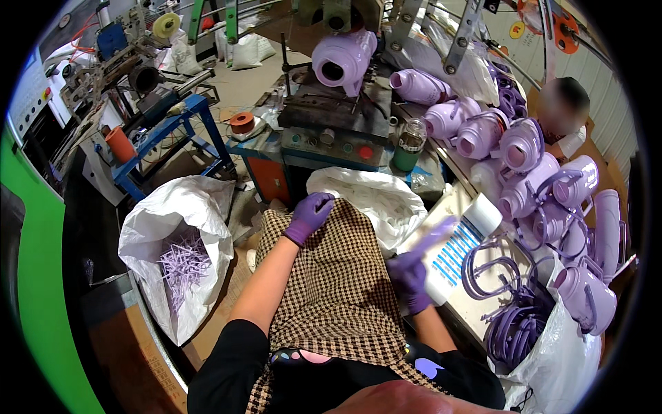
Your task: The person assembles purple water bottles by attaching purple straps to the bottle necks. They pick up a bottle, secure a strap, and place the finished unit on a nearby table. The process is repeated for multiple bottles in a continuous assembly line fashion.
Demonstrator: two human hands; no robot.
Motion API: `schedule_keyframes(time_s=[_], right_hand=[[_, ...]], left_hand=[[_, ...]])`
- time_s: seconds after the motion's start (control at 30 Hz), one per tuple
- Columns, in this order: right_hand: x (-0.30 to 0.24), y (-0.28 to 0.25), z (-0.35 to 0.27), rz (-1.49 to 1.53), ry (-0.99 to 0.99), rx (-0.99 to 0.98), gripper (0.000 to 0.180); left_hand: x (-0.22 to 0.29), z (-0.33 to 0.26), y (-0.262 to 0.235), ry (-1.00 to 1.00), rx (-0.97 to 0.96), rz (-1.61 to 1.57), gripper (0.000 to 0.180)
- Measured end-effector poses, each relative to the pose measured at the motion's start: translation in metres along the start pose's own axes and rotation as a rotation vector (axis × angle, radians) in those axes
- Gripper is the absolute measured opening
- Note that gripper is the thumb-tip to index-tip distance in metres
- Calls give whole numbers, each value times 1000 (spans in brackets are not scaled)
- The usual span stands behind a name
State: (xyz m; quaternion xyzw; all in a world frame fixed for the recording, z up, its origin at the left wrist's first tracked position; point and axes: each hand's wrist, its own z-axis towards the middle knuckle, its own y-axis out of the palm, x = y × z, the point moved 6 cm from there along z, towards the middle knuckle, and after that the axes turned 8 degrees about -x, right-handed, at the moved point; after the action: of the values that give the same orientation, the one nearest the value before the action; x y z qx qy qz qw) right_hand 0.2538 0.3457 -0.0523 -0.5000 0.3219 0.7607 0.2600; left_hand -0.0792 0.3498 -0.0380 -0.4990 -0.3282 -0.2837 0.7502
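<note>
My left hand (312, 215) is in a purple glove. It sits at the top of my checked apron (324, 276), just by the big white bag (324, 181) in front of me. Its fingers are a bit curled, and I cannot tell if they pinch the cloth. My right hand (412, 284) has a purple glove too, and it is by the edge of the table (476, 310). It looks blurry. A pale purple streak (436, 234) sticks up from it, over a white packet (485, 215) with blue marks. I cannot tell how far open that hand is, or if it has hold of the streak.

One light purple jug (355, 54) lies on its side up on the machine (331, 127), with its round hole facing me. Neither of my hands touches it. I think the work is partway along, with this jug not done yet.

Lots more purple jugs (534, 181) are heaped on my right. I can't tell which are done and which are left. Dark purple loops (516, 338) lie near them in a bunch. On my left, a white sack (136, 241) has thin purple sticks (185, 265) in it.
</note>
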Motion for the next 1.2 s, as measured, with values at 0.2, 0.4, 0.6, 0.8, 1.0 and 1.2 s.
schedule_keyframes(time_s=[0.2,0.4,0.6,0.8,1.0,1.2], right_hand=[[40,104,2,-1148,-403,-490,40],[40,105,11,-1109,-389,-479,37],[48,99,7,-1109,-380,-440,47],[49,94,6,-1058,-402,-425,41],[47,101,10,-1027,-463,-444,40],[46,60,3,-960,-331,-298,43]], left_hand=[[5,2,6,28,-20,-8,29],[-3,12,-2,26,54,-293,36],[76,101,-57,42,200,-515,52],[115,245,-79,-104,485,-443,86],[83,273,-100,-321,1087,-588,73],[143,88,-65,244,891,-939,55]])
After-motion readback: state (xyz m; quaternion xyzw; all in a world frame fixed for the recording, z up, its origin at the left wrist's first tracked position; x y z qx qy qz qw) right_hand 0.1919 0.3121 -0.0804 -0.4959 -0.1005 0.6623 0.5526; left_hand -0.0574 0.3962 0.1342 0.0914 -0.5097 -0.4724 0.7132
